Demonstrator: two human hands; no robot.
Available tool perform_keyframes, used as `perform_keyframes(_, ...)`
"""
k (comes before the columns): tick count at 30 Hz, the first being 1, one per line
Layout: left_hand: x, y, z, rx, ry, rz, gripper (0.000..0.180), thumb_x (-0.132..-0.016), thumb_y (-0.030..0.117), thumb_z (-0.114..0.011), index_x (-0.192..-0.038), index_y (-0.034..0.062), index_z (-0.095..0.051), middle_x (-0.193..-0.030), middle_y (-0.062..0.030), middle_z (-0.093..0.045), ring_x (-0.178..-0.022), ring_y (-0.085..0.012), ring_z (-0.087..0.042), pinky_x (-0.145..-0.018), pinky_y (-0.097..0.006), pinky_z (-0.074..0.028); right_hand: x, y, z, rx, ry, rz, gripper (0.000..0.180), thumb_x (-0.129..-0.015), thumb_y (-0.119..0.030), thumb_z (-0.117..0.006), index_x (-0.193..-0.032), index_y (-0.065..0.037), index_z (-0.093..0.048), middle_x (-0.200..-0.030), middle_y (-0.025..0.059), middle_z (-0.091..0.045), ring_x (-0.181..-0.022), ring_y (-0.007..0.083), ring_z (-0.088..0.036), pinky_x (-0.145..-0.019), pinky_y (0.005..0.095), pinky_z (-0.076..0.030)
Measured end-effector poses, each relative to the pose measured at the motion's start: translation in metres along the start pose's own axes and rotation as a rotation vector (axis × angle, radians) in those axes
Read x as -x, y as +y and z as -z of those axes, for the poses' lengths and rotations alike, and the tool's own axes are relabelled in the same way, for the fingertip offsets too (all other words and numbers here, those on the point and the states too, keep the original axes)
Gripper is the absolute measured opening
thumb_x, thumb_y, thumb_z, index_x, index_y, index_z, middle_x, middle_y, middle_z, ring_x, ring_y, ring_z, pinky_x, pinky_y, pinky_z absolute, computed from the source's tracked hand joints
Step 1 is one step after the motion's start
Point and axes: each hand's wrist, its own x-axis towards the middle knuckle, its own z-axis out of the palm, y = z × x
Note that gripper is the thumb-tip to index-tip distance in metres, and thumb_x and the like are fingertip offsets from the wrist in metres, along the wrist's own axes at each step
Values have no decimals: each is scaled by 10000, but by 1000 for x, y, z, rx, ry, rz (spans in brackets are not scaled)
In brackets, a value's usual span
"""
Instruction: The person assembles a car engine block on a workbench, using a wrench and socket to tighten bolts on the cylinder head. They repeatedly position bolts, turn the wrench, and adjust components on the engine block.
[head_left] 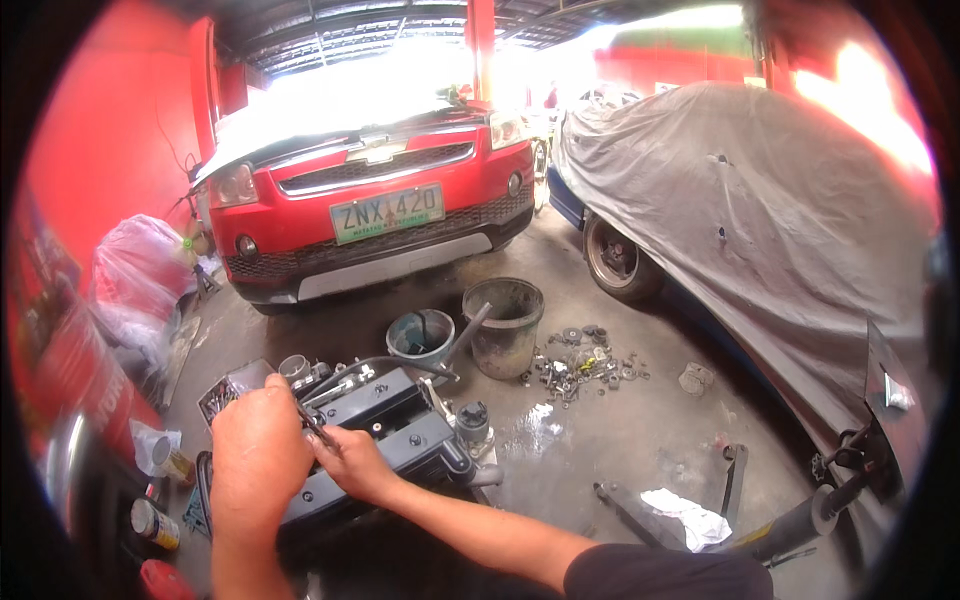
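Observation:
An engine with a black plastic top cover (410, 437) is in front of me, low in the view. My left hand (262, 440) is closed in a fist over the engine's left side, and what it grips is hidden behind its back. Close beside it, my right hand (350, 464) pinches a dark, thin piece (316, 428) between thumb and fingers; its exact kind cannot be made out. A black hose (400, 363) curves over the far side of the engine. Beyond my left fist sits a tray of small metal parts (218, 398).
A black bucket (503, 340) and a smaller grey bucket (420, 340) stand past the engine. Loose metal parts (590, 372) lie on the floor. A red car (380, 200) faces me; a covered car (740, 190) fills the right. A jack-like stand (800, 525) is near right.

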Motion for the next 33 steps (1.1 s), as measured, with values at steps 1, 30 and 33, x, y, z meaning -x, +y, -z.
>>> perform_keyframes(1,0,-3,-6,-23,-10,18,212,-811,111,-707,-954,-14,-615,-800,-212,-727,-788,-364,-746,-701,-440,-580,1,1,0,7,5,13,234,-1006,-201,-640,-911,13,-648,-668,215,-601,-586,382,-584,-575,441,-454)
perform_keyframes(30,-9,-33,-19,43,53,-198,263,-831,106,-686,-1068,2,-644,-794,-152,-723,-767,-347,-722,-699,-463,-553,-18,-24,14,-676,-196,-150,267,-1113,-316,-495,-1003,-89,-580,-810,-73,-464,-708,30,-411,-617,206,-347)
perform_keyframes(33,-4,-17,-5,-12,-135,120,155,-884,106,-659,-1002,7,-635,-844,-189,-741,-852,-369,-741,-752,-470,-567,-11,-12,12,-482,-189,-158,368,-1124,-376,-450,-951,-74,-569,-793,-49,-478,-707,59,-432,-634,235,-378)
